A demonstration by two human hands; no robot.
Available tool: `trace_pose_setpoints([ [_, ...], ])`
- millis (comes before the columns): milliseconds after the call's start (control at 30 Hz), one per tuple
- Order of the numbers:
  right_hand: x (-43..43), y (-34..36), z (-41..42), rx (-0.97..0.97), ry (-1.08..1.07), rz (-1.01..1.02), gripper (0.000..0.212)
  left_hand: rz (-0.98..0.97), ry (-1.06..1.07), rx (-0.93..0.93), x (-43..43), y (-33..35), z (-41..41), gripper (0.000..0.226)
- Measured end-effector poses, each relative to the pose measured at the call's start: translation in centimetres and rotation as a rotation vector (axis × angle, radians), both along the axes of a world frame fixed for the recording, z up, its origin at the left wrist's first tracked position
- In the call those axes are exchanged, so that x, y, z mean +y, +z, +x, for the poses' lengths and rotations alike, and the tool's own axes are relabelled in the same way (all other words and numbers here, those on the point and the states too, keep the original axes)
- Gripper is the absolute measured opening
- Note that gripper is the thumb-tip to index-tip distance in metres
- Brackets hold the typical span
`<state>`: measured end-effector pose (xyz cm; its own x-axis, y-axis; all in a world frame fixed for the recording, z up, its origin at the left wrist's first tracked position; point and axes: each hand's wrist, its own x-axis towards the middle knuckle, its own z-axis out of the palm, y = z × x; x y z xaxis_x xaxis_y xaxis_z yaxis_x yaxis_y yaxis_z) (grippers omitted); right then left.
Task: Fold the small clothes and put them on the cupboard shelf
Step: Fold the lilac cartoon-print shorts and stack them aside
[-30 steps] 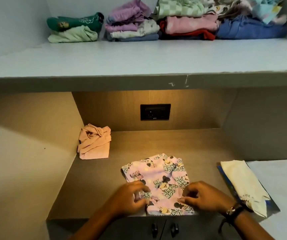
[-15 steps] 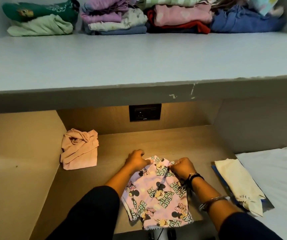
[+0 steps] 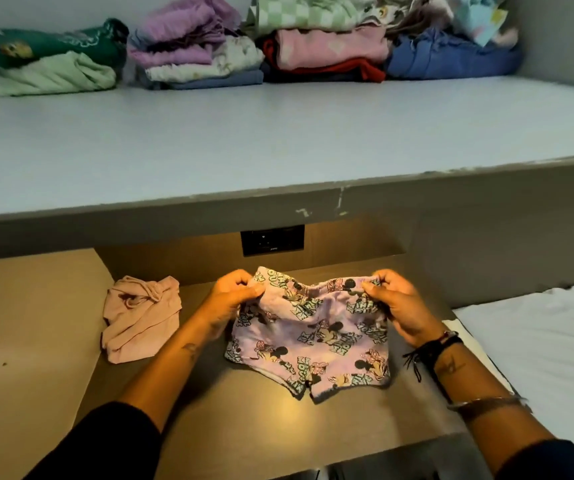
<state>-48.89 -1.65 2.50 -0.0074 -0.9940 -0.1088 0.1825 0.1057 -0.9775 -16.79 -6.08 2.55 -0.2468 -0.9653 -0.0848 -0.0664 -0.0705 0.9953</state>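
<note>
Small lilac shorts with a cartoon-mouse print [image 3: 313, 336] hang a little above the brown lower surface [image 3: 261, 417]. My left hand [image 3: 231, 294] pinches the waistband's left corner and my right hand [image 3: 398, 303] pinches its right corner, so the leg openings dangle toward me. The grey cupboard shelf [image 3: 244, 140] spans the view above and carries stacks of folded clothes [image 3: 209, 50] along its back wall.
A crumpled pink garment [image 3: 140, 318] lies at the left of the lower surface, against the side wall. A dark wall socket [image 3: 272, 240] sits under the shelf edge. White bedding [image 3: 538, 341] borders the right side.
Both hands moved from the near hem to the far waistband, gripped it and lifted the shorts off the surface. The view tilted up toward the shelf.
</note>
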Motion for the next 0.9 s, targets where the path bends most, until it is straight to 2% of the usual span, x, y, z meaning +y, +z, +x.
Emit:
trace_pose_setpoints([
  [133, -2.5, 3.9, 0.6, 0.198, -0.015, -0.170, 0.019, -0.166, 0.070, -0.089, -1.3, 4.2, -0.3, 0.020],
  [267, -3.7, 7.1, 0.9, 0.310, -0.034, -0.313, 0.021, -0.262, 0.079, -0.266, -2.4, 7.0, -0.4, 0.051],
  [300, -3.6, 7.3, 0.9, 0.316, -0.033, -0.330, 0.021, -0.298, 0.086, -0.299, -2.5, 7.4, -0.4, 0.052],
  [400, -1.5, 6.7, 0.9, 0.350, 0.021, -0.364, 0.026, -0.407, 0.176, -0.281, -0.8, 7.3, -0.6, 0.033],
  [500, 2.3, 2.8, 0.2, 0.505, 0.150, -0.367, 0.024, -0.425, 0.199, -0.341, 3.4, 3.1, -0.3, 0.022],
  [567, 5.4, -1.2, -0.3, 0.658, 0.252, -0.320, 0.016, -0.425, 0.122, -0.514, 7.0, -1.6, 0.5, 0.023],
  [633, 8.7, -5.5, -0.5, 0.871, 0.404, -0.257, 0.006, -0.412, -0.079, -0.747, 10.9, -6.5, 1.2, 0.022],
  [700, 11.6, -9.0, -0.9, 1.141, 0.478, -0.262, 0.022, -0.418, -0.178, -0.869, 14.3, -10.1, 1.6, 0.020],
  [733, 12.5, -10.1, -1.1, 1.191, 0.482, -0.277, 0.027, -0.444, -0.165, -0.865, 15.5, -11.1, 1.7, 0.021],
  [833, 13.7, -10.1, -0.9, 1.225, 0.431, -0.316, 0.023, -0.502, -0.134, -0.863, 17.3, -11.6, 1.6, 0.045],
  [900, 13.9, -10.0, -0.6, 1.224, 0.411, -0.344, 0.042, -0.530, -0.170, -0.923, 17.8, -11.3, 1.4, 0.063],
])
